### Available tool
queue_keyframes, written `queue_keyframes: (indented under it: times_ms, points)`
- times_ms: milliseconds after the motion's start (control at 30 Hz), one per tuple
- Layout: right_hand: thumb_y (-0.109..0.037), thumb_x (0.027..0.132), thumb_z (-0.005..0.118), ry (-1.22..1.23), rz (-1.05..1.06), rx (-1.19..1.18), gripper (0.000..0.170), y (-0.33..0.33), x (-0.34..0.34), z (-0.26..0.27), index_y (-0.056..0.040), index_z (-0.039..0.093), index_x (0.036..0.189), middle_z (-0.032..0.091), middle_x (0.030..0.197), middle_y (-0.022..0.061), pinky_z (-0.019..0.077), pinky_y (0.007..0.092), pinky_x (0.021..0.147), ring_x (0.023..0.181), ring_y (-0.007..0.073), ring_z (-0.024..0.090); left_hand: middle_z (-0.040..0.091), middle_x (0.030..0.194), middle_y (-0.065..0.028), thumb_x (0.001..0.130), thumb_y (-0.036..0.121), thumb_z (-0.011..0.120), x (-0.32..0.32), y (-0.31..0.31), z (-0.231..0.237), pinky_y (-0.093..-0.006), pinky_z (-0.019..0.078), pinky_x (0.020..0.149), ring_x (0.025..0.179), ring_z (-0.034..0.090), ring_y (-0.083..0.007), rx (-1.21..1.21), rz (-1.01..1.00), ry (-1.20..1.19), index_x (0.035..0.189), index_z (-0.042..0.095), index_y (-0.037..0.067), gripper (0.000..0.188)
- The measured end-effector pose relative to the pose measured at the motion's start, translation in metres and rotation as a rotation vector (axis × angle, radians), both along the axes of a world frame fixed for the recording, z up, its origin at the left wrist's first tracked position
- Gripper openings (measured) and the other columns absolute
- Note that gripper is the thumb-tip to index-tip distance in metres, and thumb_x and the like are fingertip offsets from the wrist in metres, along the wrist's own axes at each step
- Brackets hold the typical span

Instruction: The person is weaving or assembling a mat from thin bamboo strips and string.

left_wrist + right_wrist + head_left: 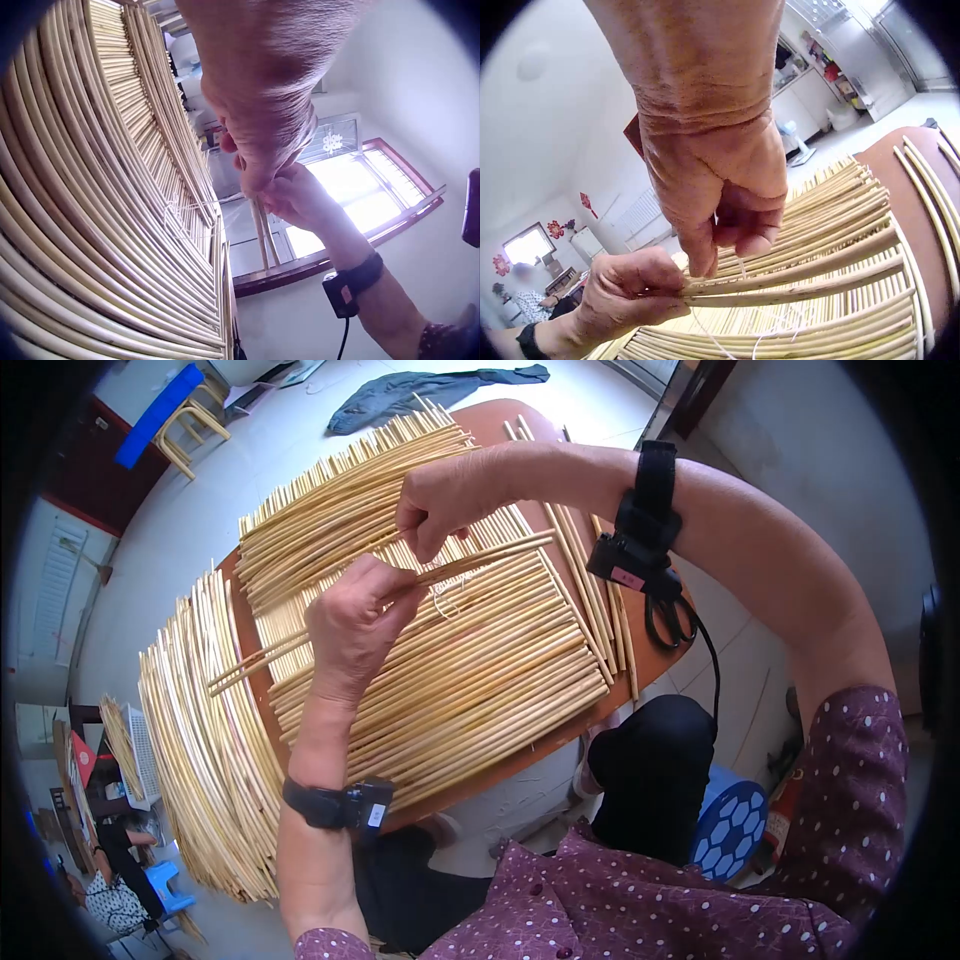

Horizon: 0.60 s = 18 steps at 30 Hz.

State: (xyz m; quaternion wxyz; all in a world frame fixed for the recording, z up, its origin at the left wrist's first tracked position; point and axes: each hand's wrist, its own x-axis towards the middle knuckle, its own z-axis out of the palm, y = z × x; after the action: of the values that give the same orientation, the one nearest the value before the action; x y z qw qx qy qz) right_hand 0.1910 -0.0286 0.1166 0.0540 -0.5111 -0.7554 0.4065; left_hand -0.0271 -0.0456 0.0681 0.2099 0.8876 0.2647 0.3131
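My left hand (355,620) grips two thin reed sticks (485,555) and holds them slantwise above a mat of stacked reeds (480,650). They extend to both sides of the fist. Just above it, my right hand (445,500) has its fingers bent down, thumb and forefinger together at a thin white string. In the right wrist view, the right fingertips (703,262) come right up to the left hand's fingers. White string (776,330) loops loosely over the reeds below, and a taut strand (217,201) runs to the hands in the left wrist view.
The reeds lie on a brown table (505,420). Loose sticks (590,580) lie along its right edge, and a long bundle of reeds (205,730) stands at the left. A blue drum-shaped stool (728,825) is beside the knee. Dark cloth (420,395) lies on the floor behind.
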Motion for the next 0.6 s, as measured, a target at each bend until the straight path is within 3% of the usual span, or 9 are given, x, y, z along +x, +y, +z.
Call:
queue_keyframes:
  times_ms: [100, 233, 300, 333, 533, 600]
  points:
    - [-0.021, 0.087, 0.074, 0.036, -0.048, 0.016, 0.018, 0.003, 0.011, -0.007, -0.0055, 0.075, 0.097, 0.067, 0.076, 0.0005, 0.0508, 0.0265, 0.062, 0.071, 0.0091, 0.059, 0.063, 0.079, -0.0036, 0.083, 0.004, 0.078, 0.001, 0.007, -0.004, -0.0248, 0.0512, 0.061, 0.07, 0.065, -0.0102, -0.133, -0.009, -0.031, 0.09, 0.073, 0.002, 0.009]
    - [-0.021, 0.087, 0.075, 0.154, -0.155, -0.125, 0.019, 0.003, 0.014, -0.011, -0.0066, 0.075, 0.098, 0.068, 0.077, 0.0, 0.0502, 0.027, 0.063, 0.073, 0.0085, 0.059, 0.063, 0.078, -0.0035, 0.082, 0.004, 0.078, 0.004, 0.014, -0.008, -0.0253, 0.0497, 0.06, 0.069, 0.063, -0.0103, -0.164, -0.026, -0.066, 0.089, 0.073, 0.002, 0.009]
    - [-0.022, 0.086, 0.076, 0.13, -0.021, -0.205, 0.019, 0.005, 0.014, -0.014, -0.0075, 0.075, 0.098, 0.068, 0.078, -0.0004, 0.0499, 0.0272, 0.063, 0.071, 0.0086, 0.059, 0.067, 0.077, 0.0014, 0.081, 0.015, 0.08, 0.006, 0.013, -0.005, -0.0266, 0.0528, 0.057, 0.064, 0.066, -0.0119, -0.095, -0.002, -0.026, 0.085, 0.076, 0.012, 0.006]
    - [-0.022, 0.086, 0.076, 0.133, -0.02, -0.207, 0.019, 0.008, 0.014, -0.016, -0.0075, 0.075, 0.098, 0.068, 0.078, -0.0004, 0.0499, 0.0272, 0.063, 0.071, 0.0086, 0.059, 0.067, 0.077, 0.0014, 0.081, 0.015, 0.08, 0.005, 0.014, -0.006, -0.0266, 0.0528, 0.057, 0.064, 0.066, -0.0119, -0.097, -0.001, -0.024, 0.085, 0.076, 0.012, 0.006]
    - [-0.023, 0.088, 0.072, 0.042, -0.027, 0.035, 0.017, 0.013, 0.012, -0.019, -0.009, 0.074, 0.096, 0.068, 0.076, 0.0019, 0.0505, 0.0298, 0.063, 0.068, 0.0108, 0.06, 0.068, 0.078, 0.001, 0.081, 0.018, 0.08, 0.006, 0.018, -0.015, -0.0276, 0.0525, 0.056, 0.064, 0.067, -0.0127, -0.077, 0.002, -0.014, 0.084, 0.076, 0.012, 0.008]
    - [-0.022, 0.09, 0.069, -0.058, -0.167, 0.361, 0.017, 0.018, 0.016, -0.019, -0.0082, 0.074, 0.097, 0.069, 0.078, 0.0056, 0.0526, 0.0337, 0.067, 0.071, 0.0144, 0.064, 0.069, 0.078, 0.001, 0.082, 0.02, 0.079, 0.008, 0.015, -0.018, -0.0264, 0.0529, 0.056, 0.065, 0.068, -0.0123, -0.102, 0.002, 0.029, 0.083, 0.076, 0.013, 0.008]
